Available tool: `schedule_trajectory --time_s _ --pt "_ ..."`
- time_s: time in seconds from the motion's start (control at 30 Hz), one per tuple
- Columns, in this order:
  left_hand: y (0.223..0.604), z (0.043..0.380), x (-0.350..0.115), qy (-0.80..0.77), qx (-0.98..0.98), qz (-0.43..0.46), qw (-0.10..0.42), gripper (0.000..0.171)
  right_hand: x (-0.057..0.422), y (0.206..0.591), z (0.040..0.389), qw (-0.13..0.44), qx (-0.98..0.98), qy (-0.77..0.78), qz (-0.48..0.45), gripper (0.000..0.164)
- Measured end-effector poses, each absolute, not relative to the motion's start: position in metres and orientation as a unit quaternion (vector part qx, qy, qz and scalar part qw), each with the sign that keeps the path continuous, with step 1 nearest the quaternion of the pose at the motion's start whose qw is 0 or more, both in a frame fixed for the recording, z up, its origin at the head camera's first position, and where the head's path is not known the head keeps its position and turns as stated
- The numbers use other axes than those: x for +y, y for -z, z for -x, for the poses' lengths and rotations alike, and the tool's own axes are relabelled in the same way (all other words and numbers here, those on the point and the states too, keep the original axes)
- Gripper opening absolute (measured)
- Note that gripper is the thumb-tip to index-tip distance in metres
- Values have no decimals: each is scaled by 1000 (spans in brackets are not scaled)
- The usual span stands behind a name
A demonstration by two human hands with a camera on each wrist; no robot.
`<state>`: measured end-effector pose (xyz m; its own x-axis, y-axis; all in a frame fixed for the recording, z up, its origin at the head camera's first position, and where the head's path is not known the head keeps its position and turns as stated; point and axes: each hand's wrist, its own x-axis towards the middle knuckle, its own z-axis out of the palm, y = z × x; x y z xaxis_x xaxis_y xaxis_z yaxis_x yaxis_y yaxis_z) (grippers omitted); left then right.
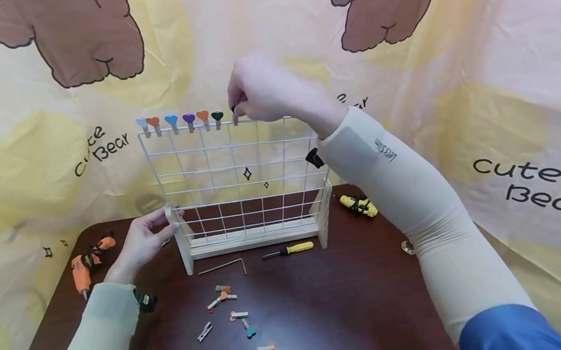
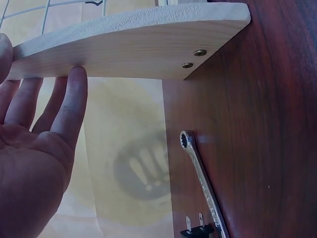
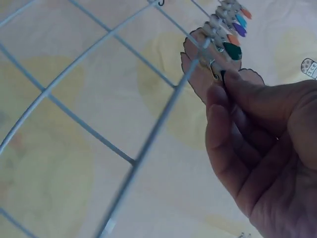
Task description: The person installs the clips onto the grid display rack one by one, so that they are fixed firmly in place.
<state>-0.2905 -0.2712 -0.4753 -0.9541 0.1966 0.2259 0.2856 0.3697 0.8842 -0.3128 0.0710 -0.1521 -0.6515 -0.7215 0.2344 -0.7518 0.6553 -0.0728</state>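
The dark reddish-brown wooden bench [image 1: 359, 305] carries a white wire grid rack in a pale wooden stand [image 1: 257, 240]. The rack looks light for its breadth and fairly stiff, though the thin wires would probably flex if pushed in mid-span. Its flat, bare-wood end panel [image 2: 124, 54], fixed with two screws, seems the surest place to steady it, dry and unlikely to slip.

The left hand [image 1: 143, 238] has that panel's edge between thumb and fingers, the fingers nearly straight along the outer face. The right hand [image 1: 261, 87] is above the grid, its thumb and fingertips pinching a clip at the top wire.

A yellow-handled screwdriver [image 1: 300, 247] lies in front of the stand, beside a bent metal hex key [image 1: 244, 266].

Smallest are the wooden spring clips with coloured heart heads [image 1: 189, 119], six standing along the top wire left of the pinched dark-headed wooden clip [image 1: 235, 118], others loose on the bench. Each is probably almost weightless, hard and springy, best squeezed at the tail ends; the heart may be only glued on, so twisting it could loosen it.
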Motion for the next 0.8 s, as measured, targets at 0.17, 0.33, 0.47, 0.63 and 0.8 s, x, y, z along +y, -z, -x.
schedule_trajectory --time_s 0.17,0.33,0.47,0.63,0.8 --pt "473 291 -272 537 -831 140 34 49 65 160 316 105 -903 -88 -407 18" --pt "474 290 -271 543 -827 142 26 49 76 176 300 165 -901 -133 -379 35" --pt "475 289 -268 547 -825 143 27 46 90 209 276 253 -857 -201 -403 22" --pt "475 287 -268 550 -823 142 26 47 95 287 251 197 -803 -236 -511 6" --pt "473 288 -268 559 -816 146 30 48 89 385 224 16 -825 -145 -547 6"
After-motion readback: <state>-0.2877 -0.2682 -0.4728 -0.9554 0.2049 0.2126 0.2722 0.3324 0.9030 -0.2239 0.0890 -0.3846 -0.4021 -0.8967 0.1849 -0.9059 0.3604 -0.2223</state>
